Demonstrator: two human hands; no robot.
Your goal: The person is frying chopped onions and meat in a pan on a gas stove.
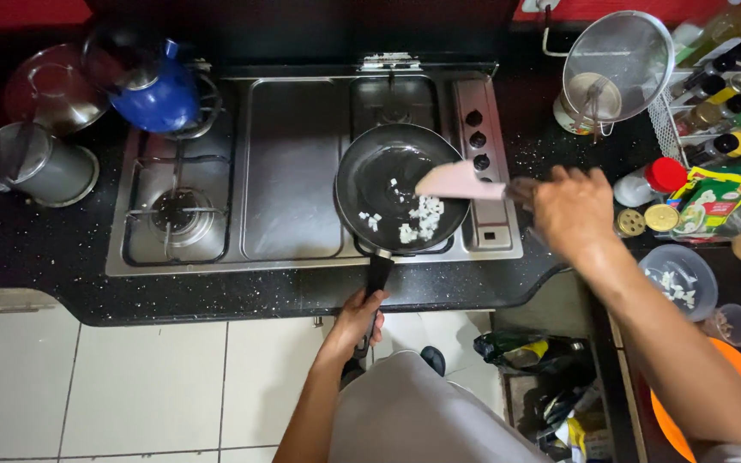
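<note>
Black kitchen counter with one steel stove, one black frying pan on its right burner holding chopped onion pieces, left hand closed around the pan handle, right hand gripping one pink spatula over the pan, one blue kettle at the stove's back left.

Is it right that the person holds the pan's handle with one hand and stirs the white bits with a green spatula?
Not quite. The left hand does hold the pan handle, but the spatula in the right hand is pink, not green, as the head view shows.
</note>
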